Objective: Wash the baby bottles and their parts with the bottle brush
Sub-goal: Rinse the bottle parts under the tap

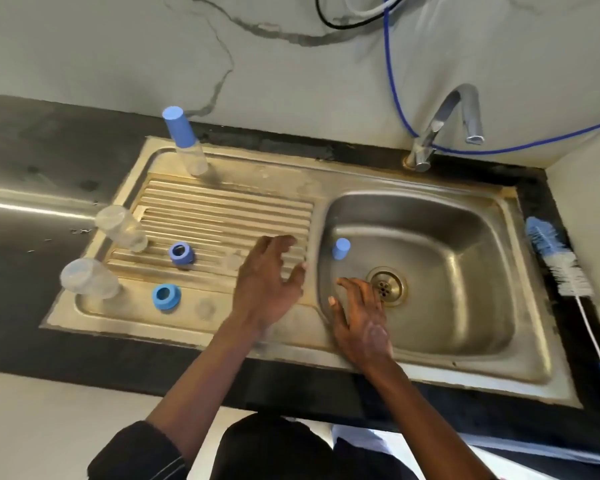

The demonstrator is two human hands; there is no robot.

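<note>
My left grip and right grip are both wide, fingers spread, holding nothing, over the steel sink. I judge a nudge could send the smooth blue cap in the basin rolling toward the drain. The clear plastic bottles by the ribbed drainboard, left of centre, may slip when wet. The bristly bottle brush lies on the dark worktop at right.
</note>
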